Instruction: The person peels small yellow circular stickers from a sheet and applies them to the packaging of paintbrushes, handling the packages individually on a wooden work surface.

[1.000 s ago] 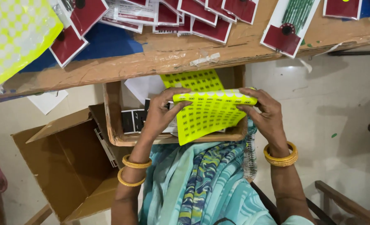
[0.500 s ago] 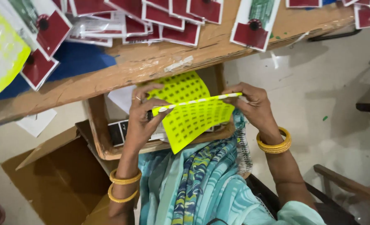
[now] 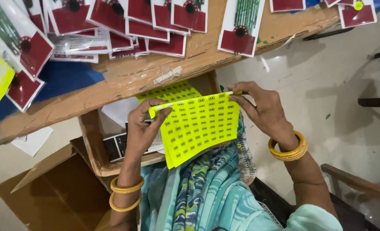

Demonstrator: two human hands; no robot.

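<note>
Head view, looking down over the lap. Left hand [image 3: 143, 128] is pinching the upper left corner of a neon yellow sticker sheet [image 3: 198, 126], fingers closed tight on the folded top edge. Right hand [image 3: 262, 109] is gripping the upper right corner the same way, thumb and fingers shut on the sheet. Sheet is hanging between both hands, just above a teal patterned garment [image 3: 207, 196], rows of small dark-ringed stickers facing up. Behind it, a second yellow sheet [image 3: 168, 92] is sticking out of an open wooden box [image 3: 96, 158], which is sitting under the edge of the worn wooden surface [image 3: 125, 83]. Red-and-white carded packets [image 3: 155, 21] are lying spread across that surface. Open cardboard box [image 3: 53, 192] is sitting on the floor at lower left. Yellow bangles [image 3: 289, 149] are showing on both wrists.
</note>
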